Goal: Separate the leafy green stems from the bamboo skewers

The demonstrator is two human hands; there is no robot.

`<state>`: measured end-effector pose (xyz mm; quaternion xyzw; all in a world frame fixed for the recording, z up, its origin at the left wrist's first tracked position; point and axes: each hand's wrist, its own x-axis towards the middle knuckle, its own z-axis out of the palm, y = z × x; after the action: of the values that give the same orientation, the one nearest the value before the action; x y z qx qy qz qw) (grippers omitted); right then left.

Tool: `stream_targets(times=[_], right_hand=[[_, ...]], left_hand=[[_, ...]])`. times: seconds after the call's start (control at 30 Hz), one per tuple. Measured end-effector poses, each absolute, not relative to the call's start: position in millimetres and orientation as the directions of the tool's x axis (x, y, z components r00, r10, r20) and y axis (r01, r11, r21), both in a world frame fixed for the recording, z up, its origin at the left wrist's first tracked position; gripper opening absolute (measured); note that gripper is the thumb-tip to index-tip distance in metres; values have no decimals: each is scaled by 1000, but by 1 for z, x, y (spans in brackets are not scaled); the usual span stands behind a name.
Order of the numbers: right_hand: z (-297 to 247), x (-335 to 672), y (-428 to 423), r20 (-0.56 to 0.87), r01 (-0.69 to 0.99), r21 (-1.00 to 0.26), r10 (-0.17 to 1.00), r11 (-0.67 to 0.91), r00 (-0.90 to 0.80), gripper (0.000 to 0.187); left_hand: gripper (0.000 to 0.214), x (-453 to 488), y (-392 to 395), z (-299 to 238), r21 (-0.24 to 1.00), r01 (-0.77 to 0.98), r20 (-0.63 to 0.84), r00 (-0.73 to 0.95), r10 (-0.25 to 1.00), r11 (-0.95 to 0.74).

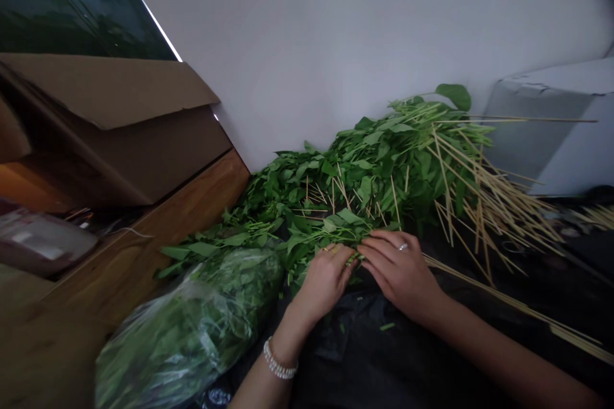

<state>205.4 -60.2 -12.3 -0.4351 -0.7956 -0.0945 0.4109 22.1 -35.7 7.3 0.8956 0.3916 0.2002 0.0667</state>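
Note:
My left hand (327,276) is closed around a bunch of leafy green stems (346,222), its fingers bent at the cut ends. Close beside it, my right hand (397,271) pinches the same bunch from the other side, fingertips nearly meeting the left ones. Long thin wooden sticks (508,303) run from behind my right hand toward the lower right; whether that hand also grips them is hidden. A large heap of leafy greens (378,140) lies just beyond both hands, with loose sticks among the leaves.
Left of my hands lies a clear plastic bag (192,326) full of greens. An open cardboard box (144,153) stands at the left, a white box (566,134) at the right. More sticks (489,195) spread over the right side. Black sheeting (364,358) lies beneath.

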Motion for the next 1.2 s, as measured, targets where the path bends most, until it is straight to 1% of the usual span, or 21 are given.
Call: stream_targets(times=[0.07,0.23,0.3,0.33,0.37,0.4,0.43,0.47,0.53,0.57,0.6,0.63,0.67,0.7,0.77,0.83,0.9,1.0,1.03,1.13,1.2], right_hand=[[-15,205,-60,711,772,-197,630,604,-312,16],[-14,205,-61,673,777,-210,664,593,-325,17],[-12,204,-62,678,757,-222,655,615,-333,18],[-11,203,-63,681,743,-230,649,628,-338,19],[-10,203,-64,686,729,-241,643,641,-339,19],[-9,203,-64,695,717,-253,637,650,-333,19],[-9,203,-64,707,707,-265,631,655,-320,18],[-9,204,-63,720,701,-278,626,657,-301,17],[-9,207,-61,745,698,-302,618,649,-251,14],[-10,208,-60,751,699,-316,619,641,-228,13],[-11,209,-59,749,700,-331,628,633,-213,13],[-12,209,-58,739,699,-347,641,625,-207,14],[-14,208,-57,724,696,-361,657,620,-209,16],[-16,207,-57,707,691,-371,671,620,-223,18],[-19,203,-57,681,677,-374,684,634,-263,21],[-21,200,-58,672,674,-359,680,646,-294,22],[-22,200,-59,671,692,-340,680,637,-296,21],[-23,203,-58,676,739,-339,697,583,-240,16],[-23,204,-57,679,752,-343,702,564,-217,15],[-23,207,-54,685,772,-346,706,533,-180,17],[-24,208,-53,680,771,-353,711,530,-177,18]], left_hand=[[21,22,-37,9,237,675,294,636,714,-699],[15,22,-38,11,147,681,273,669,691,-717],[8,25,-39,10,138,693,280,658,699,-708],[7,26,-39,9,154,698,294,643,707,-700],[9,26,-38,9,194,701,317,617,720,-686],[11,25,-36,9,262,700,348,573,742,-664],[13,23,-33,9,357,693,380,505,775,-626],[14,19,-29,9,468,675,409,407,817,-570],[17,8,-20,11,672,600,431,158,889,-433],[19,3,-16,12,736,562,433,40,901,-378],[20,-2,-13,14,768,534,439,-36,898,-354],[22,-4,-12,15,780,519,441,-60,896,-350],[23,-5,-13,16,775,519,445,-43,895,-360],[24,-2,-16,16,755,532,446,12,895,-383],[25,8,-26,15,681,576,429,188,884,-453],[22,21,-36,12,589,611,383,364,849,-528],[19,30,-43,8,539,628,322,463,826,-562],[18,32,-43,4,531,632,305,479,823,-565],[20,29,-40,3,535,630,324,462,826,-563],[34,19,-28,-1,535,654,396,365,843,-535],[31,15,-20,-4,482,707,422,330,844,-518]])
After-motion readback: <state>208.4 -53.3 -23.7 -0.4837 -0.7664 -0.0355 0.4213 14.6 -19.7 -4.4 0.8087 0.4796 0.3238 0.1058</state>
